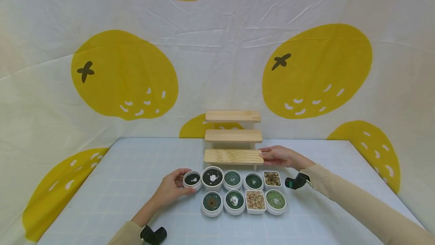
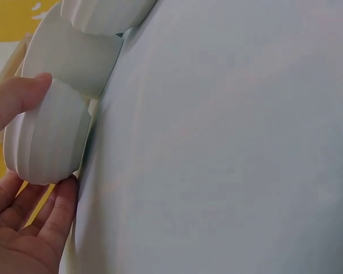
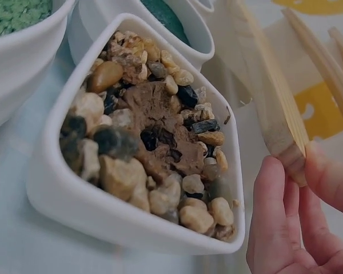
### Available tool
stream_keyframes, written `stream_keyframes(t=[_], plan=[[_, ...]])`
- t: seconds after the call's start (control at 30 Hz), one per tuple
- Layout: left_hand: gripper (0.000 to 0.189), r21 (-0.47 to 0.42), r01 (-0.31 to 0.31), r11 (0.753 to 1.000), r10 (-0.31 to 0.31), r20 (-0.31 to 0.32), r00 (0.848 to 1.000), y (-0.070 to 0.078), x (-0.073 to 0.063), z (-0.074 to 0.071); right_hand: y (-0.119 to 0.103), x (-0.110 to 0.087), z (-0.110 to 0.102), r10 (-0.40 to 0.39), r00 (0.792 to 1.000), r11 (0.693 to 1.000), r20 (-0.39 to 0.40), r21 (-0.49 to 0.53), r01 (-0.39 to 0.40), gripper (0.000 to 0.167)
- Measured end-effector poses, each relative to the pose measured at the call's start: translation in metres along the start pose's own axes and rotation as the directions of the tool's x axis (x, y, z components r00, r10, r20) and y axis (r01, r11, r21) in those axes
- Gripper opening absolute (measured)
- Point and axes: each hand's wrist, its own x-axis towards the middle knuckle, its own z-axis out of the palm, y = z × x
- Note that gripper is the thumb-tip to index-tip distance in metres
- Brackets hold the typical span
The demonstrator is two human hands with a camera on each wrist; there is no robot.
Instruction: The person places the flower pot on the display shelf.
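Note:
My left hand (image 1: 171, 188) grips a small round white pot (image 1: 192, 179) with dark filling at the left end of the back row. In the left wrist view, the thumb lies at one side of this pot (image 2: 51, 137) and the fingers at the other, close over the tabletop. My right hand (image 1: 280, 156) pinches the right end of the lowest board of a three-tier wooden shelf (image 1: 232, 156). The right wrist view has the thumb on one face of that board (image 3: 283, 114) and fingers on the other. A square white pot of pebbles (image 3: 154, 142) sits beside this hand.
Several other white pots stand in two rows before the shelf, among them a larger round pot (image 1: 212, 184), a square pot of pale stones (image 1: 255, 201) and a green-filled pot (image 1: 276, 201). A white cloth with yellow fruit prints (image 1: 217, 67) hangs behind the table (image 1: 112, 184).

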Motion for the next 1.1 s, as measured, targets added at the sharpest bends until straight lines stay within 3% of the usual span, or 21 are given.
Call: stream_keyframes(t=[0.33, 0.63, 0.83, 1.1], plan=[[0.063, 0.042, 0.091, 0.995, -0.085, -0.114, 0.99, 0.01, 0.006, -0.007, -0.001, 0.0, 0.0, 0.021, 0.999, 0.999, -0.034, 0.029, -0.02, 0.058], [0.061, 0.07, 0.035, 0.997, -0.022, -0.183, 0.983, 0.024, 0.011, -0.01, -0.001, 0.001, 0.0, 0.012, 0.999, 1.0, -0.03, 0.0, -0.012, 0.061], [0.063, 0.082, 0.031, 0.996, -0.012, -0.222, 0.975, 0.034, 0.018, -0.006, 0.0, 0.003, -0.001, 0.017, 0.999, 1.0, -0.04, 0.0, -0.017, 0.061], [0.064, 0.088, 0.002, 0.996, 0.019, -0.232, 0.973, 0.048, 0.027, -0.004, 0.001, 0.003, 0.0, 0.018, 0.998, 1.0, -0.054, -0.004, -0.018, 0.06]])
